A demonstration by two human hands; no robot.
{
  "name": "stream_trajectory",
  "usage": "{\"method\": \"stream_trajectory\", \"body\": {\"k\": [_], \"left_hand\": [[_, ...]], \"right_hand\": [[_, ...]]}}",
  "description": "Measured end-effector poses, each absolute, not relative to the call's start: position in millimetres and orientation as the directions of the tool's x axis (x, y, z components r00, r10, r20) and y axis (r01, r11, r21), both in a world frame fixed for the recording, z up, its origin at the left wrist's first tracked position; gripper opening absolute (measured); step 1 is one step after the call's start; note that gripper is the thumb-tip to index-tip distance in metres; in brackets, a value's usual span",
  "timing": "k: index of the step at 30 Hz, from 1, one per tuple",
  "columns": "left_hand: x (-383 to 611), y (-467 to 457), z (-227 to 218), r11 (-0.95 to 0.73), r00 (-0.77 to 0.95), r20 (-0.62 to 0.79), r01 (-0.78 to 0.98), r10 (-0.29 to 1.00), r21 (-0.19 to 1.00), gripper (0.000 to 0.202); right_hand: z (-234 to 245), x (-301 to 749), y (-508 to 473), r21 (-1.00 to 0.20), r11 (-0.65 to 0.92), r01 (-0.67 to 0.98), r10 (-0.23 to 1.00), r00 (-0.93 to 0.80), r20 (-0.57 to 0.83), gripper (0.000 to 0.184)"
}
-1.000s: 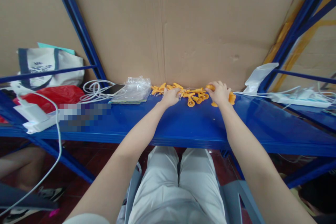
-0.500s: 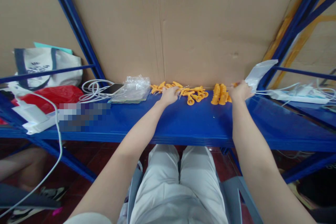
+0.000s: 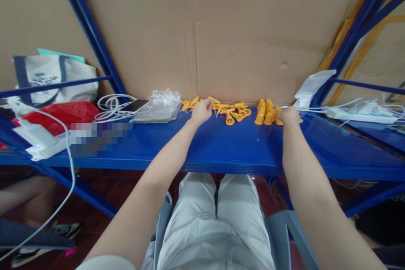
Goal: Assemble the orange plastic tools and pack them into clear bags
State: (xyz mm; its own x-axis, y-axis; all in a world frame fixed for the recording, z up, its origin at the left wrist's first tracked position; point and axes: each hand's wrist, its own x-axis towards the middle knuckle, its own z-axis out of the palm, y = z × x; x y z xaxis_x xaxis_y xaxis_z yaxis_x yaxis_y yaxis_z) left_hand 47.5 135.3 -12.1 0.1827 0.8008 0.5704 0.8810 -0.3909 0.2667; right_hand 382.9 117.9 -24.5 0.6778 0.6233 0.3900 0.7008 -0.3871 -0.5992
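Note:
My left hand (image 3: 201, 112) is closed in a pinch on an orange plastic corkscrew (image 3: 213, 100), whose silvery spiral shows at the fingertips. Around it lies a loose heap of orange corkscrew parts (image 3: 223, 109), some with metal spirals. Bell-shaped orange pieces (image 3: 230, 120) lie at the heap's front right, their wide ends towards me. Further right, ribbed orange pieces (image 3: 268, 114) stand close together in short rows. My right hand (image 3: 290, 116) is closed at the right end of these rows, against an orange piece (image 3: 278, 116). Its fingertips are hidden, so what it holds cannot be made out.
Clear plastic bags (image 3: 160, 107), a phone (image 3: 135, 106) and coiled white cable (image 3: 109, 107) lie left on the blue shelf (image 3: 234, 147). Cardboard (image 3: 247, 38) walls the back. A white sheet (image 3: 313, 88) leans at a right post, near a power strip (image 3: 357, 116).
My left hand has lifted slightly, with a spiral now showing at its fingertips. My right hand has shifted slightly right and lower, beside the ribbed rows.

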Motion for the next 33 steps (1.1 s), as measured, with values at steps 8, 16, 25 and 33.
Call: {"method": "stream_trajectory", "body": {"k": [8, 16, 25, 33], "left_hand": [[47.9, 138.4, -13.5, -0.380, 0.100, 0.587, 0.845, 0.803, 0.376, 0.028], [54.1, 156.7, -6.1, -0.354, 0.172, 0.525, 0.895, 0.833, 0.269, 0.039], [66.0, 187.0, -18.0, -0.218, 0.172, 0.283, 0.965, 0.944, 0.142, 0.049], [74.2, 199.7, -24.4, -0.168, 0.148, 0.142, 0.976, 0.979, 0.140, 0.064]], "right_hand": [[-16.7, 368.0, 114.5, -0.652, -0.435, 0.621, 0.525, 0.763, 0.376, 0.035], [-9.6, 333.3, 109.5, -0.468, -0.206, 0.859, 0.514, 0.502, 0.696, 0.031], [-8.2, 305.8, 103.6, -0.338, -0.081, 0.938, 0.613, 0.315, 0.724, 0.032], [-8.7, 303.7, 101.8, -0.332, -0.024, 0.943, 0.665, 0.263, 0.699, 0.033]]}}
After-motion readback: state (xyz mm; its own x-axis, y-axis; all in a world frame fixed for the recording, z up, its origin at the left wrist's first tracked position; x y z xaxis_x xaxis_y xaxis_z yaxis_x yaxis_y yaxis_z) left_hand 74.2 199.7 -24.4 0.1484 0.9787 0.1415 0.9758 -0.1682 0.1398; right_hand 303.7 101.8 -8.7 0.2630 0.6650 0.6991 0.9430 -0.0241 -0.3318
